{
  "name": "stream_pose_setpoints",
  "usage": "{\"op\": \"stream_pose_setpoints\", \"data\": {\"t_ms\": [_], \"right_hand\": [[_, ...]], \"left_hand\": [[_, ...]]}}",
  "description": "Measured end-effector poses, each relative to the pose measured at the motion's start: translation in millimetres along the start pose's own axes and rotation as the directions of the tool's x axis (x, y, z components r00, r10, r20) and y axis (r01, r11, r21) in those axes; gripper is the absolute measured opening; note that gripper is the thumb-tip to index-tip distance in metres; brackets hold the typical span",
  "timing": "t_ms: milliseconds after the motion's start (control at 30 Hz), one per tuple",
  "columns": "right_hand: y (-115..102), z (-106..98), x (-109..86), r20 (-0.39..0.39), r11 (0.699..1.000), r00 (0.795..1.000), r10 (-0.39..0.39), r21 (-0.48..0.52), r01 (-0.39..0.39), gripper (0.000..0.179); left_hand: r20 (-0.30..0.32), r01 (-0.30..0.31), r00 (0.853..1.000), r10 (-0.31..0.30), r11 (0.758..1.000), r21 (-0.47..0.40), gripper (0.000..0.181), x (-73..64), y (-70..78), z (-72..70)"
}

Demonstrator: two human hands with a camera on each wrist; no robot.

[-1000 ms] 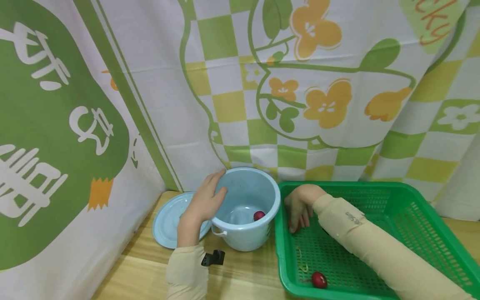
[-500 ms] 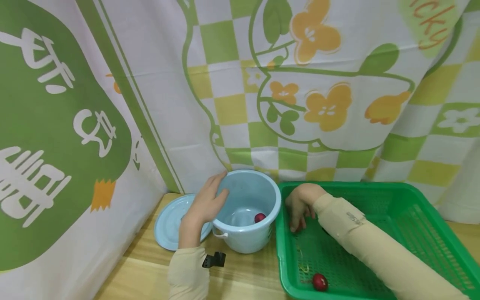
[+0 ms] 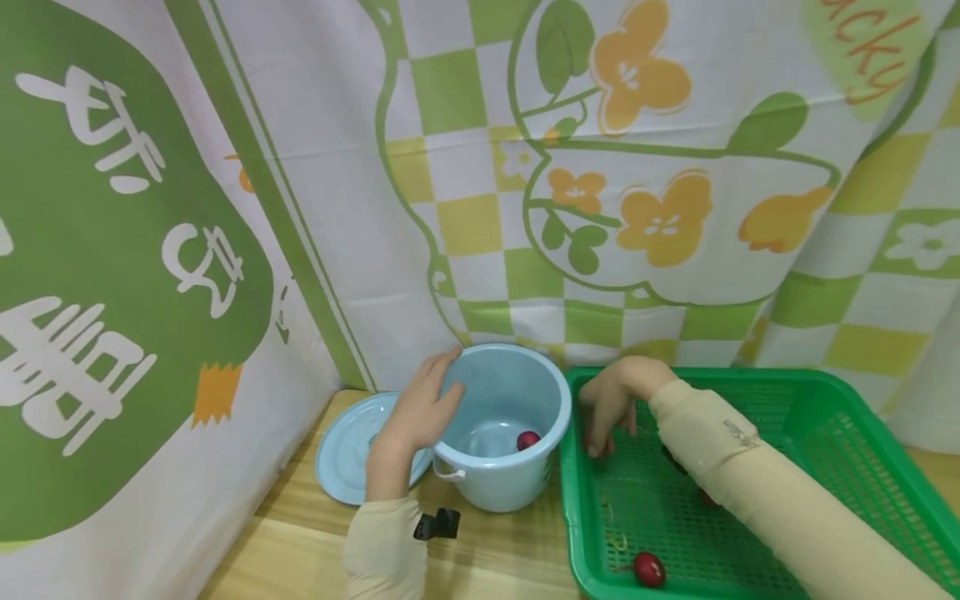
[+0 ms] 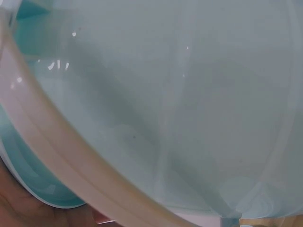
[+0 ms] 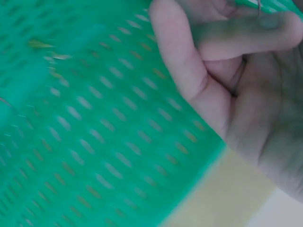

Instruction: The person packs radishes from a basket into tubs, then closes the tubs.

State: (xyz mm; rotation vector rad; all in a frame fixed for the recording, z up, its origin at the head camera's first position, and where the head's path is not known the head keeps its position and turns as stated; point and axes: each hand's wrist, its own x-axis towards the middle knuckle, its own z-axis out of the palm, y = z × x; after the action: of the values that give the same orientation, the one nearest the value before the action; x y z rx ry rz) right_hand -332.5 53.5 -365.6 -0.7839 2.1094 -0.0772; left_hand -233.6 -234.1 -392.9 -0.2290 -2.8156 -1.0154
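My left hand [image 3: 420,417] rests at the left rim of a light blue bucket [image 3: 502,479], fingers fairly straight and thumb apart. One red radish [image 3: 528,440] lies on the bucket's bottom. The bucket's pale surface [image 4: 142,85] fills most of the left wrist view. My right hand [image 3: 615,404] reaches down inside a green mesh basket [image 3: 567,508], close to its left wall. In the right wrist view its fingers [image 5: 175,52] are curled, with a thin root-like strand beside them; whether they hold a radish is hidden. Another radish [image 3: 648,570] lies at the basket's near left corner.
A blue lid [image 3: 348,467] lies on the wooden table [image 3: 300,542], left of the bucket. A red radish [image 3: 707,498] shows partly under the right sleeve. Yellowish stem scraps [image 3: 617,540] lie in the basket. A printed cloth [image 3: 465,225] hangs behind.
The red radish seen at my right fingertips a second ago is out of sight now. A red thing appears beside the right sleeve. The left hand keeps its place while the view shifts slightly.
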Motion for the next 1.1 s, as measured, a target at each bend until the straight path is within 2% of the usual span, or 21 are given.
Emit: {"op": "stream_pose_setpoints", "data": {"t_ms": [100,233,333,400,533,667,767,833,867,933,1000,1100], "right_hand": [[-6,-11,-17.7,-0.029,0.996,0.997,-0.078,0.034,0.079,0.019],[-12,-22,-45.3,-0.095,0.983,0.985,-0.144,0.097,0.153,0.023],[-16,-29,-63.4,-0.163,0.970,0.969,-0.186,0.129,0.208,0.026],[-19,-33,-71.9,-0.214,0.956,0.950,-0.229,0.132,0.260,0.027],[-24,-37,-82.6,-0.318,0.925,0.891,-0.325,0.089,0.369,0.023],[-26,-38,-86.3,-0.415,0.875,0.802,-0.430,0.028,0.483,0.019],[-28,-39,-81.5,-0.472,0.822,0.733,-0.490,0.028,0.568,0.020],[-28,-39,-74.6,-0.492,0.788,0.700,-0.517,0.045,0.614,0.022],[-28,-39,-70.5,-0.494,0.777,0.694,-0.524,0.058,0.627,0.023],[-29,-37,-63.7,-0.491,0.762,0.694,-0.526,0.089,0.641,0.024],[-30,-35,-56.9,-0.480,0.756,0.702,-0.526,0.114,0.644,0.025],[-31,-31,-47.7,-0.463,0.763,0.720,-0.517,0.133,0.633,0.026]], "left_hand": [[0.000,0.001,1.000,-0.001,1.000,0.005,0.059,1.0,-0.2,-1.1],[0.007,0.004,1.000,-0.004,1.000,0.010,0.060,2.6,1.6,-1.2],[-0.001,-0.002,1.000,0.002,1.000,0.009,0.060,3.8,2.0,-1.6],[-0.006,-0.004,1.000,0.004,1.000,0.006,0.060,4.0,1.7,-1.7],[-0.009,-0.006,1.000,0.006,1.000,0.003,0.059,2.7,0.7,-1.4],[-0.005,0.000,1.000,0.000,1.000,0.001,0.059,1.3,0.3,-1.7],[-0.005,0.003,1.000,-0.003,1.000,0.003,0.059,1.0,-0.6,-1.9],[-0.004,0.004,1.000,-0.004,1.000,0.001,0.059,0.8,-1.3,-1.7],[-0.004,0.002,1.000,-0.002,1.000,0.000,0.059,0.8,-1.7,-1.4],[-0.004,0.000,1.000,0.000,1.000,-0.002,0.059,0.8,-2.1,-0.9],[-0.003,0.001,1.000,-0.001,1.000,-0.002,0.059,0.9,-1.7,-0.5],[0.003,0.012,1.000,-0.012,1.000,0.005,0.059,1.9,-0.6,-0.3]]}}
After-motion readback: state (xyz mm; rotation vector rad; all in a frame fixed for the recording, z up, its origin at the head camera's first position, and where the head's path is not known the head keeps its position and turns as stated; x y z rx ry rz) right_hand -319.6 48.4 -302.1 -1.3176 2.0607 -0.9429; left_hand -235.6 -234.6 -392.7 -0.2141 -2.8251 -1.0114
